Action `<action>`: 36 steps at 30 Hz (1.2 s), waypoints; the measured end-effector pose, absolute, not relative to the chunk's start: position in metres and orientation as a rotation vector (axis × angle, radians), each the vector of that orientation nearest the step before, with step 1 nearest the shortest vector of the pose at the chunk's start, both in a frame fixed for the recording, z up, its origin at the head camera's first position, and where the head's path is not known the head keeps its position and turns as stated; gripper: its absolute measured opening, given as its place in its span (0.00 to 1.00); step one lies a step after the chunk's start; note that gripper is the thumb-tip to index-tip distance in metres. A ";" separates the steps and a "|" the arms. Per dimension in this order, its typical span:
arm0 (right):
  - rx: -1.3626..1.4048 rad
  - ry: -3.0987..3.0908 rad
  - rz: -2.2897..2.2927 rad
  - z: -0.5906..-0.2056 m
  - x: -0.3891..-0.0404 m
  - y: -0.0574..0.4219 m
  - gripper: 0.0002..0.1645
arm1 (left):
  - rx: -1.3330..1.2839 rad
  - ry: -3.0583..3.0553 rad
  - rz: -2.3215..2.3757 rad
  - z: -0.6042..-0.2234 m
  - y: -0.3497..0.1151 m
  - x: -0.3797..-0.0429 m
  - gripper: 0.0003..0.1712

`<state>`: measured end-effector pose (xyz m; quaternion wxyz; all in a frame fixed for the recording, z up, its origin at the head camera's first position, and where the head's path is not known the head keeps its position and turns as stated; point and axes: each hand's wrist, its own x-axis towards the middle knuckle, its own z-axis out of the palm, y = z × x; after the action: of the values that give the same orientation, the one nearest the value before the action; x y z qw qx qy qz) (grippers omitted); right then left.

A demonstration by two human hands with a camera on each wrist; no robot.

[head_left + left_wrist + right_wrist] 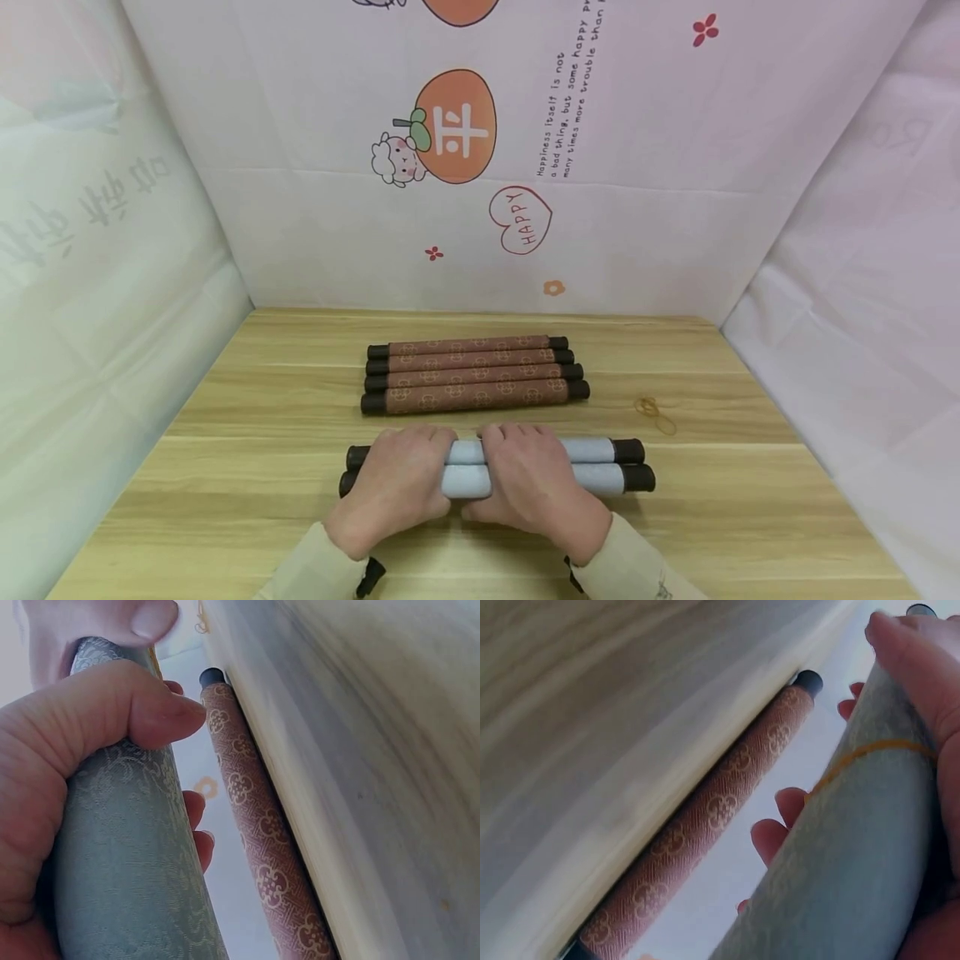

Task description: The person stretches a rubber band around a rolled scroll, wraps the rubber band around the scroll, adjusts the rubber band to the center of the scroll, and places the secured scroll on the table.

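Note:
Two pale blue rolled scrolls with black end knobs lie side by side, a far one [467, 452] and a near one [467, 482], near the front of the table. My left hand [401, 479] grips the pair left of their middle, thumb on the near side and fingers over the far side. Close beside it, my right hand [528, 479] holds them in the same way. In the right wrist view a thin yellow-orange rubber band [877, 747] circles a blue scroll near the right hand's fingers [769, 838]. Whether the scrolls touch the table cannot be told.
Beyond the hands, several brown patterned scrolls [480, 375] with black knobs lie in a row on the wooden table [247, 433]. A loose rubber band [654, 413] rests to their right. White printed cloth [630, 233] walls in the back and both sides.

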<state>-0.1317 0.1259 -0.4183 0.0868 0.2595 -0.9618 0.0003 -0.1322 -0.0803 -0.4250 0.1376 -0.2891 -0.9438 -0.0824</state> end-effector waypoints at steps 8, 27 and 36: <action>0.730 -2.932 0.075 -0.408 -0.139 0.148 0.66 | -0.814 -2.683 -0.205 -0.420 -0.087 -0.135 0.26; 0.779 -2.788 -0.037 -0.420 -0.139 0.146 0.34 | -0.805 -2.652 -0.187 -0.425 -0.086 -0.133 0.25; 0.758 -2.798 -0.072 -0.422 -0.136 0.133 0.40 | -0.797 -2.705 -0.192 -0.425 -0.083 -0.131 0.27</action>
<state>-0.1360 0.1334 -0.4221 0.1205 0.2595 -0.9579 -0.0247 -0.1306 -0.0832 -0.4245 0.1568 -0.2784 -0.9452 -0.0670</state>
